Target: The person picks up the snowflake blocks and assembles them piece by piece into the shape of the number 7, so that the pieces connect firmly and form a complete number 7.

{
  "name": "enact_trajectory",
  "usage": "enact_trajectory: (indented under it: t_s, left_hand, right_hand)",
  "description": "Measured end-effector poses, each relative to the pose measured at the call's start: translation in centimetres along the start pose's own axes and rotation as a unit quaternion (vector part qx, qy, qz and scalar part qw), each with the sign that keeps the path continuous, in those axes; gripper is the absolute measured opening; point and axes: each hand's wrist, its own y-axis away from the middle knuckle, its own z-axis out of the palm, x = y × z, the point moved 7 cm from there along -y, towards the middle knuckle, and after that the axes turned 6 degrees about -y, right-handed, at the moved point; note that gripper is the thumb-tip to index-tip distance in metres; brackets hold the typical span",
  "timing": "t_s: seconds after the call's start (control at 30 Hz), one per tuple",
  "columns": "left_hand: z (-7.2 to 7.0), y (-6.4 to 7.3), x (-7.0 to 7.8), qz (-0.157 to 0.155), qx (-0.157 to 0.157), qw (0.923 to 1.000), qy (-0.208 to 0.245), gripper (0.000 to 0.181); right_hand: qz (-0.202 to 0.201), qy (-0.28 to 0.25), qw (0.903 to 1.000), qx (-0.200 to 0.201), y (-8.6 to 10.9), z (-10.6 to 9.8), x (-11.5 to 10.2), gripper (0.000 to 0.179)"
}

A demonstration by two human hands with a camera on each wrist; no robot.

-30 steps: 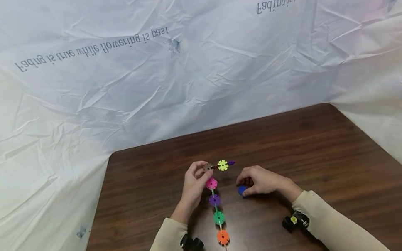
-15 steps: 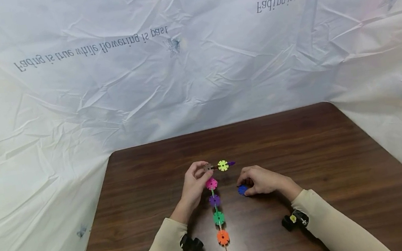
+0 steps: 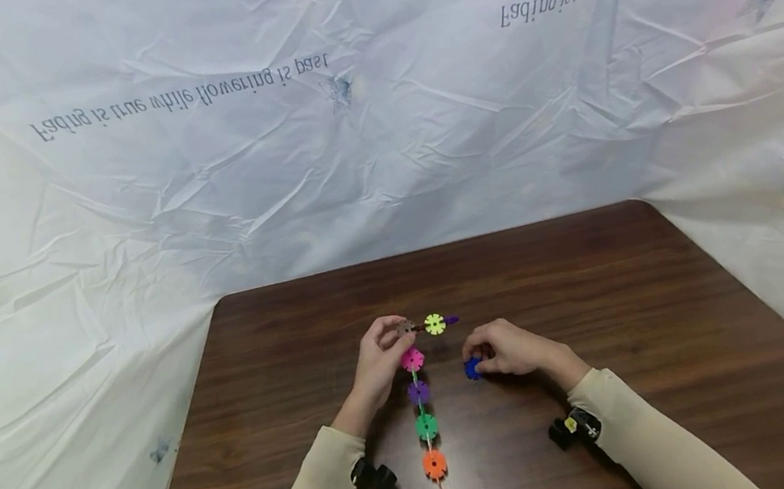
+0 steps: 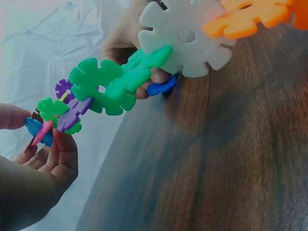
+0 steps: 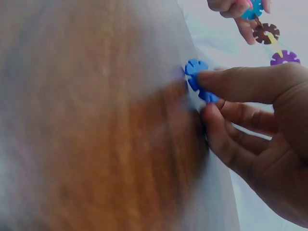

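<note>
In the head view, my left hand (image 3: 376, 365) pinches the corner of a bent chain of notched snowflake discs. In the left wrist view, a light-blue disc (image 4: 38, 130) sits between thumb and fingers. One arm of the chain runs toward me through pink (image 3: 413, 359), purple (image 3: 418, 392), green (image 3: 426, 426) and orange (image 3: 434, 463) discs. Rightward, the other arm bears a yellow disc (image 3: 434, 324) and a purple one (image 3: 452, 320) seen edge-on. My right hand (image 3: 515, 348) pinches a blue snowflake disc (image 5: 196, 72) just above or at the tabletop; contact is unclear.
Both hands work over a dark wooden table (image 3: 586, 269) with rounded far corners. Behind and beside it hangs a wrinkled white printed sheet (image 3: 381, 156). Black wrist cameras (image 3: 374, 477) are strapped at both cuffs.
The blue disc has tilted a little in my right fingers, and that hand has shifted slightly up. My left hand and the chain have hardly moved.
</note>
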Motion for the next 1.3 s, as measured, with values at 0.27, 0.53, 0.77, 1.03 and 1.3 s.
enact_trajectory:
  t_s: [0.27,0.53,0.77,1.03,1.3]
  left_hand:
    - [-0.3,0.3,0.3,0.006,-0.005,1.0,-0.004,0.032]
    - [-0.3,0.1,0.1,-0.003,0.001,1.0,0.005,0.029]
    - [-0.3,0.1,0.1,0.0,-0.007,1.0,-0.006,0.034]
    - [-0.2,0.2,0.1,-0.001,-0.017,0.9999,0.0,0.035]
    - [-0.3,0.2,0.1,0.002,-0.018,0.9998,0.002,0.034]
  right_hand:
    - [0.005,-0.085,0.9956,0.04,0.2,-1.4,0.4,0.012]
    - [0.05,-0.179,0.9788,0.086,0.3,-3.0,0.8,0.013]
    - [0.081,-0.246,0.9562,0.137,0.6,-4.1,1.3,0.014]
    - [0.11,-0.277,0.9394,0.169,0.5,-4.5,1.7,0.015]
    - [0.115,-0.307,0.9253,0.191,0.3,-4.9,1.6,0.016]
